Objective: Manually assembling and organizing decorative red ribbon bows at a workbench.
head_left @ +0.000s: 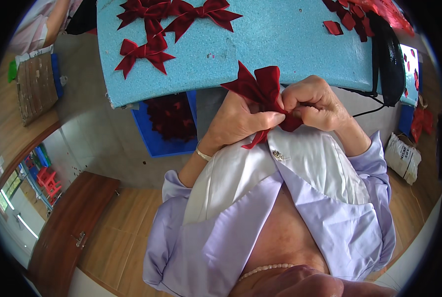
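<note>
A dark red velvet bow (254,89) is held between my two hands, just off the near edge of the blue table (260,37). My left hand (238,119) grips it from the left, thumb pressed along its middle. The fingers of my right hand (316,104) are curled and pinch the bow's knot from the right. One loop and a pointed tail stick up above my fingers, and another tail hangs below my left thumb. Further back on the table lie several similar red bows (144,55).
Below the table's near left edge, a blue bin (146,131) contains many red pieces. Small red pieces (348,21) lie at the table's far right, beside a black bag (390,64). A white sack (403,157) rests on the floor to the right. A brown door (70,222) stands at left.
</note>
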{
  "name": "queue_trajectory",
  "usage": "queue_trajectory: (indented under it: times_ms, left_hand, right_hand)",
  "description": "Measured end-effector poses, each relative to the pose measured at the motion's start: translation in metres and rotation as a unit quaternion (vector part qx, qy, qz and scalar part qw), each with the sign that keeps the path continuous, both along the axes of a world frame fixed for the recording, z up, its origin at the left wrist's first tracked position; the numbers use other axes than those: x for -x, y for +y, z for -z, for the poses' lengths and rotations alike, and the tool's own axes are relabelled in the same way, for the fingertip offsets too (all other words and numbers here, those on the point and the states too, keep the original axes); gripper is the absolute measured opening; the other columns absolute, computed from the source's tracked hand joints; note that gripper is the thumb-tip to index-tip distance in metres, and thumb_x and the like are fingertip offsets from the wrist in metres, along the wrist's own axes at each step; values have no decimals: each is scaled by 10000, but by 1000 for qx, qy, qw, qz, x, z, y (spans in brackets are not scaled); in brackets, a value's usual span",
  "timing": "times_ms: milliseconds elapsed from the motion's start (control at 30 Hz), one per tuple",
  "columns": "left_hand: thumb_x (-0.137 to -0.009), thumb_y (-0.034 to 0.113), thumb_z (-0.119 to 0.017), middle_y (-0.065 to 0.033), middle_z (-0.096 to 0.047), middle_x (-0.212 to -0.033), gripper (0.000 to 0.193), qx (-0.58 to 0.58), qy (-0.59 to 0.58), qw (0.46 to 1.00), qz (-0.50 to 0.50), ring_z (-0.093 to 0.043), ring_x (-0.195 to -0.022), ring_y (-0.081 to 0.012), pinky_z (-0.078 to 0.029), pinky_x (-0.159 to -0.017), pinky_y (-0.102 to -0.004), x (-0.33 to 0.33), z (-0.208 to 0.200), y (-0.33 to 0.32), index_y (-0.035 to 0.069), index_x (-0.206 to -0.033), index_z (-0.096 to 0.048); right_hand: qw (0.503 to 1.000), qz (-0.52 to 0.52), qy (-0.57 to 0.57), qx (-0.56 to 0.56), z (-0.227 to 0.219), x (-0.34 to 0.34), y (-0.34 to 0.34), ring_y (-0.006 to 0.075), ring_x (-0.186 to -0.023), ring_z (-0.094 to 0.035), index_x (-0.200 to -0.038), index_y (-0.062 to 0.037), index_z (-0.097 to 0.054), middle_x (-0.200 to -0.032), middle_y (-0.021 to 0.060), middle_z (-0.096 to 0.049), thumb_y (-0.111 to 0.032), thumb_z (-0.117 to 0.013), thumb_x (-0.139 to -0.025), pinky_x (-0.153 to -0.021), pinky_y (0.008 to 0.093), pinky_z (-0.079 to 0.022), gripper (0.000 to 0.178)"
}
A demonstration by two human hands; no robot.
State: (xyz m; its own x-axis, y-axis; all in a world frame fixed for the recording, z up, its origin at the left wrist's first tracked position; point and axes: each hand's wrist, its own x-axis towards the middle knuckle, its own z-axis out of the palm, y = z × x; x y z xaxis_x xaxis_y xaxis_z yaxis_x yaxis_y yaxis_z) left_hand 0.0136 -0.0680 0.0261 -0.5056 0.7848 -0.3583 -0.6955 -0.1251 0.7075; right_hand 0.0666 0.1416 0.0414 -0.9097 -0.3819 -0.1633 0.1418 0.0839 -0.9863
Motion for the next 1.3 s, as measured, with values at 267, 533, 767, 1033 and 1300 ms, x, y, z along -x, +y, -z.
queue_trajectory:
  times_ms: [267, 533, 767, 1033, 1300]
  left_hand:
    - [-745, 20, -732, -21, -635, -847, 158, 10, -43, 999, 3, -579, -784, -89, -480, -718, -258, -5, -2, -1, 3, -877, -646]
    - [-754, 44, -724, -17, -625, -827, 169, -40, -55, 998, 8, -575, -766, -90, -470, -692, -250, -6, 6, -2, 0, -890, -634]
    - [-866, 87, -730, -46, -640, -861, 187, -30, -16, 995, -92, -596, -747, -103, -485, -695, -257, -5, 8, 0, -2, -980, -612]
    - [-876, 54, -723, -16, -651, -891, 173, -7, -27, 984, -178, -598, -805, -87, -475, -729, -248, -8, 14, 6, 15, -1012, -623]
    - [-880, 68, -727, -12, -664, -921, 154, -34, -74, 972, -220, -589, -823, -81, -469, -741, -250, -9, 17, 6, 34, -1005, -644]
  right_hand:
    - [996, 8, -25, 88, 5, -6, 0, 132, -577, -459, -734, 39, -579, -657, 54, -548, -6, -476, -646, -516, 295, -337, 143]
    - [988, 10, -92, 122, 9, -10, 3, 158, -533, -458, -679, 36, -559, -663, 72, -573, -110, -549, -698, -496, 300, -319, 148]
    - [960, 121, -99, 234, 24, -7, -3, 113, -656, -496, -881, 5, -575, -774, 55, -543, -464, -623, -900, -552, 261, -382, 472]
    - [956, 235, -56, 168, 28, -9, -25, 74, -688, -467, -828, -14, -554, -802, 33, -544, -219, -587, -968, -559, 244, -359, 250]
    - [896, 293, -86, 321, 37, -7, -21, 99, -666, -479, -834, -16, -551, -794, 38, -568, -198, -534, -997, -547, 251, -369, 245]
